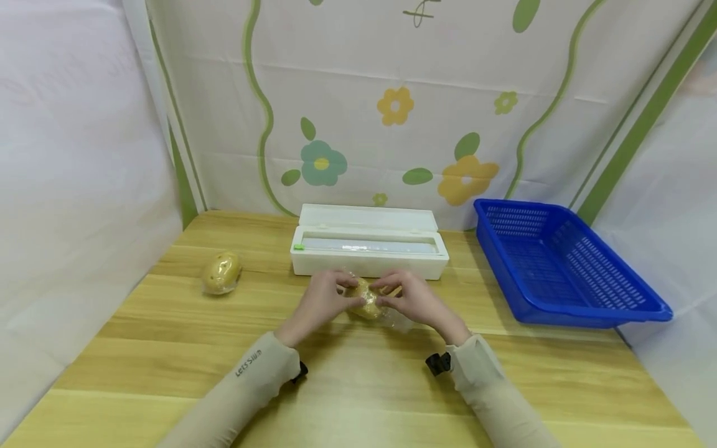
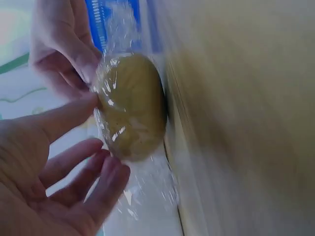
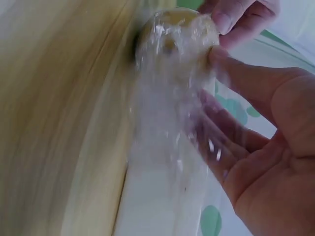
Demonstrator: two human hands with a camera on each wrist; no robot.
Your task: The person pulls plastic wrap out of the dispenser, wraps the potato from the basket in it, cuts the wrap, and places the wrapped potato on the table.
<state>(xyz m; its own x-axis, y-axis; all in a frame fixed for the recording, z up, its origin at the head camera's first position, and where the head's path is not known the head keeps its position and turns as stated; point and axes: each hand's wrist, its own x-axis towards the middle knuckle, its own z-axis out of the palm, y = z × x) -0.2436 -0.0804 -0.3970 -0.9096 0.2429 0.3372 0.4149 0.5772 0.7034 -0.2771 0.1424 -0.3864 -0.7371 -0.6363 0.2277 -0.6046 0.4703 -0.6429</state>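
Note:
A potato (image 1: 365, 300) in clear plastic wrap (image 3: 165, 128) lies on the table in front of the white box. My left hand (image 1: 327, 297) holds one side, its thumb against the wrapped potato and its fingertips at the film by its end. On the opposite side, my right hand (image 1: 413, 300) has its thumb on the potato, with its other fingers curled behind the film. Loose wrap sticks out past both ends of the potato. Another wrapped potato (image 1: 222, 274) sits apart at the left of the table.
Just behind the hands stands a long white cling film box (image 1: 370, 264), its lid raised and a pale roll inside. A blue plastic basket (image 1: 504, 280) is at the right. The wooden table (image 1: 358, 386) meets a patterned curtain (image 1: 358, 124) at the back.

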